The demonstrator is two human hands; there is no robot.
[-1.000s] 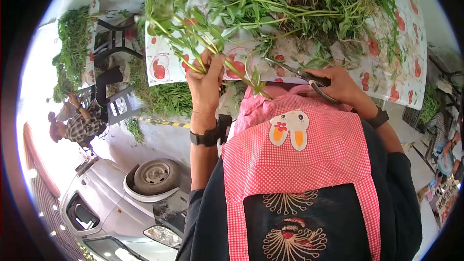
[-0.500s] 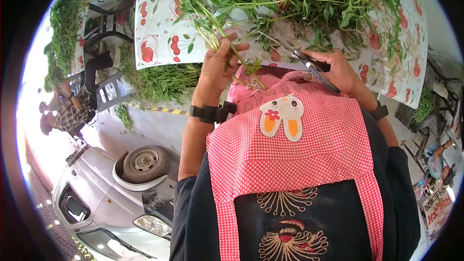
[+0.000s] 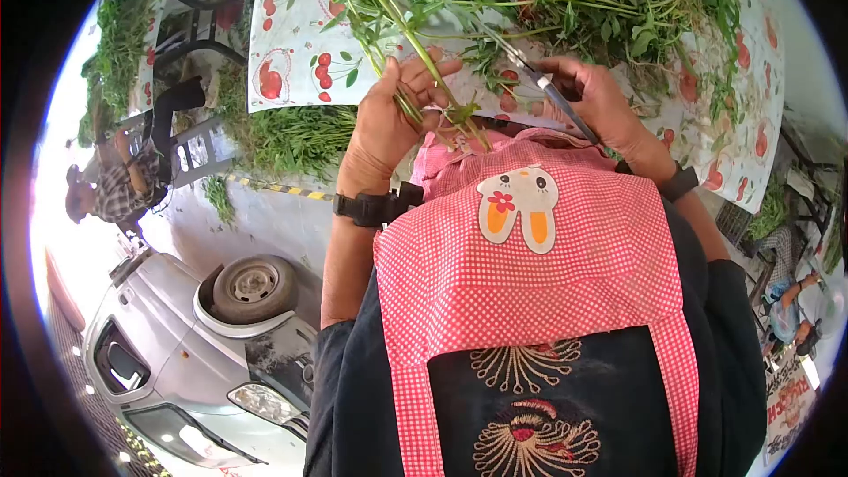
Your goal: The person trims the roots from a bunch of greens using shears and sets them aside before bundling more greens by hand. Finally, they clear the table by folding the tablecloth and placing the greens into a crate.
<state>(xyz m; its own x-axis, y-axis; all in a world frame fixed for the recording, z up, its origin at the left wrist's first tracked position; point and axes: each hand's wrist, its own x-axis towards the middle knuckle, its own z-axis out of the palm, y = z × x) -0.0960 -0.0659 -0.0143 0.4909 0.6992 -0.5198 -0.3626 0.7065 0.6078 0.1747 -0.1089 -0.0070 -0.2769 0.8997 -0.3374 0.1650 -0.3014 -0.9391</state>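
Several long green plant stems [image 3: 399, 18] with leaves run up from my left hand [image 3: 395, 110]. The thumb and curled fingers keep hold of them, with the index finger stretched out to the side. Below the fingers, the cut-looking lower ends hang near my apron. My right hand [image 3: 594, 106] grips a pair of scissors [image 3: 541, 78] by the dark handles, its metal blades pointing up and left. The blades are apart from the stems in my left hand. Beyond both hands a big heap of leafy plants [image 3: 609, 0] with some roots covers much of the table.
The table has a cherry-patterned cloth [image 3: 287, 57], its edge just beyond my apron [image 3: 530, 300]. More greens [image 3: 309, 137] lie on the floor at left, by a grey car [image 3: 203, 362]. A seated person [image 3: 124, 185] is at far left; others [image 3: 795, 309] are at far right.
My left hand has shifted slightly and its fingers have loosened around the stems. The scissors have swung more upright, and the blades look closer together. The view has shifted a little.
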